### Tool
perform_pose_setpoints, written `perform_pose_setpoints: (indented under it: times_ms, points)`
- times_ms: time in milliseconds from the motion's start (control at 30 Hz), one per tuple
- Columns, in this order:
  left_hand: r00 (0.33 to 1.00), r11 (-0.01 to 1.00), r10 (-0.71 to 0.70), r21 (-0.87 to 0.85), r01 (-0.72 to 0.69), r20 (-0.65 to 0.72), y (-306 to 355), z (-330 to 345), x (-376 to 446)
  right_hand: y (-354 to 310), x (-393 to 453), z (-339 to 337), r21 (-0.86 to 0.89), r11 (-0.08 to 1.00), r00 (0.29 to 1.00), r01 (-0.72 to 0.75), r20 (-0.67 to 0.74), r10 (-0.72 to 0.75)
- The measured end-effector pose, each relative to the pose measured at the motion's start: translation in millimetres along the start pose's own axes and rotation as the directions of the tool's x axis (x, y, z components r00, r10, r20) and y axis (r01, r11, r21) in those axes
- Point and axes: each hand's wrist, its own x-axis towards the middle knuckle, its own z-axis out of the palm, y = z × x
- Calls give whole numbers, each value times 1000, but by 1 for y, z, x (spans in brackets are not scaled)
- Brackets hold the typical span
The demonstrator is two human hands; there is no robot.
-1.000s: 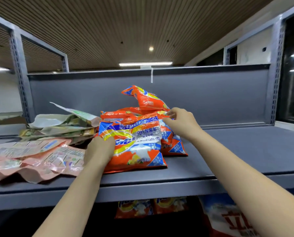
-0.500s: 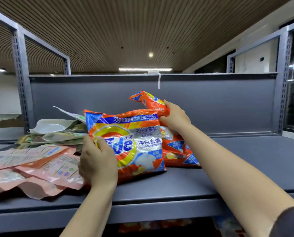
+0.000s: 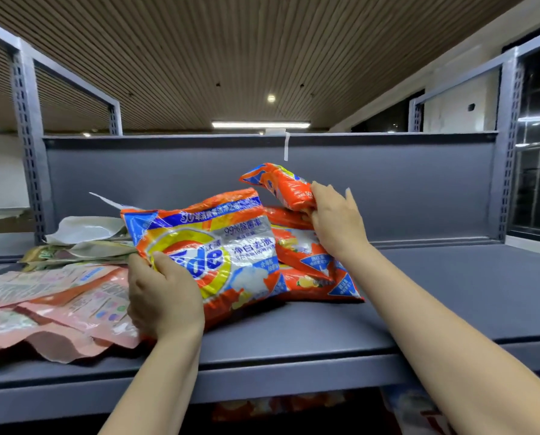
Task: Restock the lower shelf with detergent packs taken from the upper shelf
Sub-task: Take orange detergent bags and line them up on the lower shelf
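Observation:
A big orange detergent pack [image 3: 218, 246] stands tilted up on the grey upper shelf [image 3: 294, 334]. My left hand [image 3: 163, 296] grips its lower left corner, thumb on the front. Behind it lie more orange packs [image 3: 312, 274] in a pile. My right hand [image 3: 336, 221] holds the top pack [image 3: 278, 185] of that pile, its free end raised to the left. Below the shelf edge, orange packs on the lower shelf [image 3: 281, 403] show dimly.
Pink pouches [image 3: 58, 309] lie flat at the left front of the upper shelf, with green and white pouches [image 3: 83, 240] stacked behind them. A grey back panel [image 3: 388, 189] and perforated uprights [image 3: 507, 152] bound the shelf.
My left hand has tipped the big pack up from lying flat to standing. My right hand moved from the pile's side onto the top pack and closed round it.

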Motion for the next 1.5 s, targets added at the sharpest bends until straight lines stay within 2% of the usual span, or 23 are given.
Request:
perform_pose_setpoints:
  times_ms: [67, 100, 167, 200, 233, 267, 300, 367, 433, 567, 633, 667, 700, 833, 900, 1000, 1100, 1200, 1300, 1400, 1500]
  points:
    - [1000, 1000, -18, 9, 18, -9, -1, 0, 1, -1, -14, -10, -95, 988, 992, 125, -9, -127]
    - [1000, 1000, -24, 14, 24, -7, -1, 0, 1, -2, -21, -16, -89, 979, 982, 185, -8, -186]
    - [999, 999, -33, 19, 33, 1, 0, 0, 2, -4, -35, -25, 13, 960, 960, 279, 11, -279]
    - [999, 999, -37, 21, 37, 4, 0, 0, 2, -5, -41, -28, 122, 953, 959, 278, 25, -283]
    - [999, 999, -40, 22, 40, 5, 1, -1, 2, -7, -43, -32, 264, 939, 972, 219, 24, -233]
    - [999, 999, -44, 23, 44, 5, 2, -1, 1, -8, -43, -34, 390, 914, 992, 107, 17, -123]
    - [999, 999, -48, 25, 48, 7, 2, -3, 1, -6, -42, -35, 446, 895, 1000, -20, 9, 18]
    - [999, 998, -49, 32, 48, 16, 2, -5, 0, 3, -35, -33, 370, 889, 958, -270, 10, 287]
    - [999, 999, -38, 32, 38, 24, 1, -5, 0, 11, -28, -33, 350, 793, 865, -498, 145, 480]
    - [999, 999, 5, 47, -7, 51, 1, -2, -3, 23, -18, -36, 507, 461, 666, -728, 365, 651]
    - [998, 998, 21, 56, -24, 61, -1, -2, -3, 27, -19, -40, 545, 287, 584, -788, 516, 627]
    - [998, 998, 24, 55, -28, 62, -1, -1, -3, 29, -21, -43, 534, 255, 568, -806, 578, 586]
    - [998, 998, 27, 53, -30, 64, -2, -1, -3, 30, -23, -44, 507, 268, 561, -819, 614, 555]
    - [997, 998, 36, 42, -39, 61, -4, -1, -3, 35, -38, -41, 371, 434, 560, -821, 670, 487]
    - [997, 999, 31, 36, -34, 71, -3, -2, -2, 40, -45, -40, 380, 455, 573, -805, 695, 434]
    - [996, 1000, 16, 0, -16, 88, -3, -2, 0, 55, -56, -41, 359, 501, 597, -788, 645, 477]
    - [994, 997, 62, -45, -58, 92, -4, -2, -1, 64, -64, -48, 304, 530, 567, -792, 689, 452]
    - [975, 970, 208, -147, -195, 73, -2, -1, -7, 73, -69, -63, 314, 460, 507, -831, 767, 393]
    - [937, 938, 308, -219, -270, 162, -3, 3, -11, 77, -76, -76, 364, 350, 482, -863, 801, 355]
    - [908, 921, 356, -248, -302, 218, -5, 5, -11, 81, -86, -84, 431, 286, 508, -856, 805, 308]
    - [882, 903, 423, -179, -391, 208, -1, 1, -16, 82, -97, -93, 515, 250, 569, -820, 778, 267]
